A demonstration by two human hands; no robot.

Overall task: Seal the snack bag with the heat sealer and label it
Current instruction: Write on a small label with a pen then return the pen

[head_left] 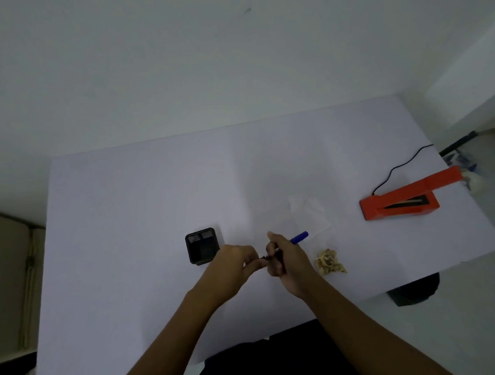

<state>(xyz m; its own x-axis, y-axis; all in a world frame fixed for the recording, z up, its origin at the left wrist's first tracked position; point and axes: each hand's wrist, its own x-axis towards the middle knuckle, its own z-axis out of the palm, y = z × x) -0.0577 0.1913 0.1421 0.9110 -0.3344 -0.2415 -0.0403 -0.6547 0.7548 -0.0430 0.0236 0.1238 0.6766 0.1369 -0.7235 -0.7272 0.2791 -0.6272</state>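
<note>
The right hand (285, 257) is clenched around a slim blue-capped pen (299, 238), whose cap sticks out past the knuckles toward the far right. The left hand (235, 259) meets it from the left, its fingertips pinching the pen's dark lower end. Both hands hover above the middle of the pale white counter (127, 222), a little in from its near edge.

Just left of the left hand stands a small square black plastic holder (202, 246), well apart from the counter's left edge. Just beyond the right hand lies the flat clear plastic snack bag (309, 215), hard to make out against the surface. A small heap of beige snacks (330, 261) sits outside the bag, near the right wrist and close to the counter's slanting right edge.

Further right stands the orange-red heat sealer (399, 203), its arm raised and reaching toward that right edge, with a thin black cord (397, 166) trailing off behind it. A broad stretch of counter runs from the hands back to the far edge, which meets a plain white wall (205, 60).
</note>
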